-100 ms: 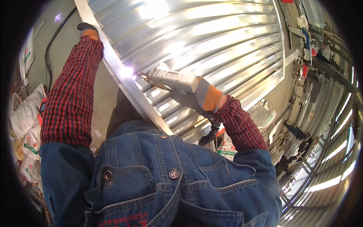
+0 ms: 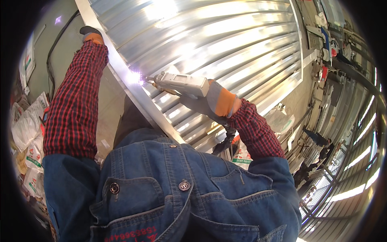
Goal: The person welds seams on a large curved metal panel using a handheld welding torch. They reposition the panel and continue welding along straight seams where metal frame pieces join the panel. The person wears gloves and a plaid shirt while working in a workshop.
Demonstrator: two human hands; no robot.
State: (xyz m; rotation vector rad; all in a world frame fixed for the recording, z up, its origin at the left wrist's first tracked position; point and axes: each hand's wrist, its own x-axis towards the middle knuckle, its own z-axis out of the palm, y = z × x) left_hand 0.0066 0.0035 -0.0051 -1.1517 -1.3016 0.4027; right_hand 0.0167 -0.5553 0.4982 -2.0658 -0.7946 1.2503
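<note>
A slatted metal panel [image 2: 225,44] with a pale flat frame bar [image 2: 121,74] lies in front of me. My right hand [image 2: 209,101], in a grey and orange glove, is closed around a white welding gun [image 2: 183,83]. The gun's nozzle points left at the frame bar, where a bright violet-white glare [image 2: 134,77] hides the contact spot. A dark cable or hose [image 2: 227,139] hangs below the right glove. Up at the far left, my gloved left hand [image 2: 92,35] is at the bar's outer edge; its fingers are mostly hidden.
White bags [image 2: 30,125] are piled at the left, and a black cable [image 2: 50,60] runs over the floor. Another printed bag [image 2: 243,155] stands under my right forearm. Tools and equipment [image 2: 324,44] lie beyond the panel's right side.
The view has shifted very slightly. My left hand appears a little farther left and up; the welding gun and glare stay at nearly the same spot on the bar.
</note>
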